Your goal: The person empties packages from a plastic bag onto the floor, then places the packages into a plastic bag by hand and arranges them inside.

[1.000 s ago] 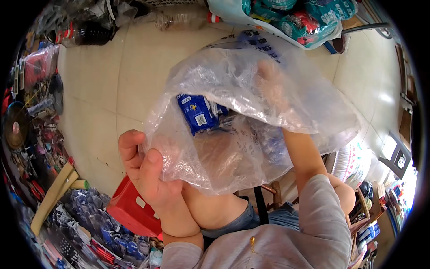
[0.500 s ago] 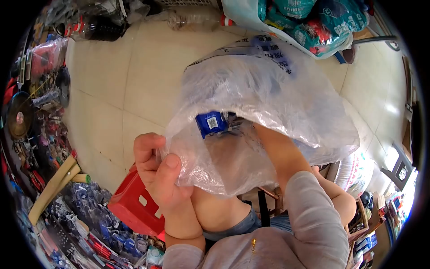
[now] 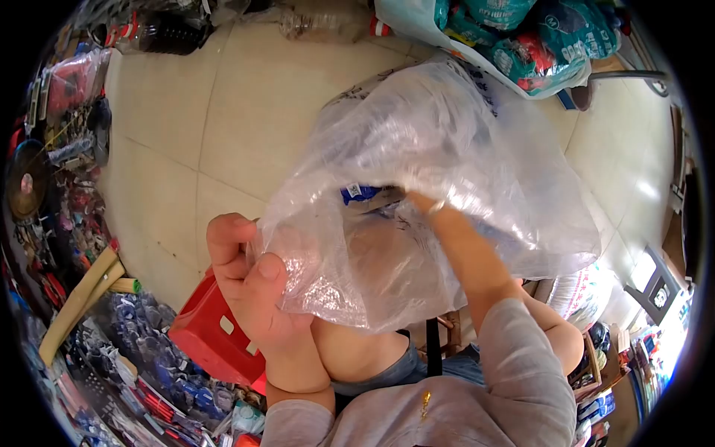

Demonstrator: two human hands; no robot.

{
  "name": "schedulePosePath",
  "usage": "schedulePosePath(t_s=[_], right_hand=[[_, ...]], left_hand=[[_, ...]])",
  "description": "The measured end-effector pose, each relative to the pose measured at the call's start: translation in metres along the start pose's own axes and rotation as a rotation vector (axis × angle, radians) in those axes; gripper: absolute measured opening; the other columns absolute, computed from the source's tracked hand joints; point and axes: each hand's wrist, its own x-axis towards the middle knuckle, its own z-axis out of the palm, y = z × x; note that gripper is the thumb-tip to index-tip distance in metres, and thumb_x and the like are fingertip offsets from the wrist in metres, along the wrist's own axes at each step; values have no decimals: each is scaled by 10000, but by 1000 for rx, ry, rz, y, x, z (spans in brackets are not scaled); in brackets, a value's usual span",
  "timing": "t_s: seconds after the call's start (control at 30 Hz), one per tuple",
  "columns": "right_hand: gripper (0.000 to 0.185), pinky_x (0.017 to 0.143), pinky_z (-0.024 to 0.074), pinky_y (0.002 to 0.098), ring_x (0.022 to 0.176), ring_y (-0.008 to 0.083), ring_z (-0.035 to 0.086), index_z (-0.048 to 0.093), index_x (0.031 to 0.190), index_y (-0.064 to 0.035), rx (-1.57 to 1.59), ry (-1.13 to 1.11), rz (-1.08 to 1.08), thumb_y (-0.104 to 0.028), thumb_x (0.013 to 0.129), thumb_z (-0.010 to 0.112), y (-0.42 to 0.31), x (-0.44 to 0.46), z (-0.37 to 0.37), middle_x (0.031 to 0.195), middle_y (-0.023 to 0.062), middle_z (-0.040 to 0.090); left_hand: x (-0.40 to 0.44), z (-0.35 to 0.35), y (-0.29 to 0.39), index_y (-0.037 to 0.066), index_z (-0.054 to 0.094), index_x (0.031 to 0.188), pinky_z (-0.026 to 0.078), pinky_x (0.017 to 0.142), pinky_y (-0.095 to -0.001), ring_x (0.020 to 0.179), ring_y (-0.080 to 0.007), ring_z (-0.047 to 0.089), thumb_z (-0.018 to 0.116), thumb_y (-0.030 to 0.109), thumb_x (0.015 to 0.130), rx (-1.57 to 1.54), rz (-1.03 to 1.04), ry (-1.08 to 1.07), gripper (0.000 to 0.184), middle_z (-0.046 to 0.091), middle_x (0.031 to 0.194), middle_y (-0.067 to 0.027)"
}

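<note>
Seated above a tiled floor, a person grips the rim of a clear plastic bag between the left hand's thumb and fingers; the right forearm reaches inside, its hand hidden, grip impossible to tell. Within lies a blue packet with a white code label. The bag's dark print is illegible; teal packages beyond show white characters.

A large, clear plastic bag sprawled across the centre and right of the frame, crinkled and glossy, with dark printing near its upper edge. Its mouth gaped open toward the lower middle. Inside, at the middle of the frame, lay a blue packet with a small white label, partly hidden by the film.
</note>
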Motion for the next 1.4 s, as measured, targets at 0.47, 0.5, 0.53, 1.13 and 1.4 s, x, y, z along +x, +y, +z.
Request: schedulePosePath(t_s=[0.47,0.5,0.53,1.13,1.4], right_hand=[[357,784,447,395,901,271,573,551,1101,-30,35,-236,-258,-217,798,563,-23,-28,3,986,163,601],[356,781,447,390,897,265,572,549,1105,-29,26,-243,-249,-214,801,561,-17,-35,-4,985,159,602],[356,779,447,385,893,258,572,547,1109,-27,23,-242,-239,-211,805,559,-11,-44,-9,984,155,602],[285,679,402,216,766,94,485,515,1145,-46,753,693,654,-142,879,487,38,-302,-193,932,41,571],[376,570,452,233,655,112,539,502,1145,-32,729,472,824,-134,793,590,153,-370,-43,846,90,598]], left_hand=[[7,2,-12,42,522,1032,377,789,-211,951,-77,452,578,-2,760,-19,13,-288,282,506,1029,-29],[6,6,-13,43,526,1026,373,745,-204,896,-67,456,573,8,765,-43,-15,-294,268,509,973,-16],[7,9,-13,43,530,1020,368,700,-198,841,-58,459,567,18,770,-69,-38,-311,254,512,917,-4],[-29,1,-28,102,323,1296,441,636,-208,720,-69,471,638,-4,739,187,109,-138,649,457,788,30],[-51,15,-30,49,186,1349,417,705,-264,681,-104,448,555,91,821,288,127,-107,645,486,779,-24]])
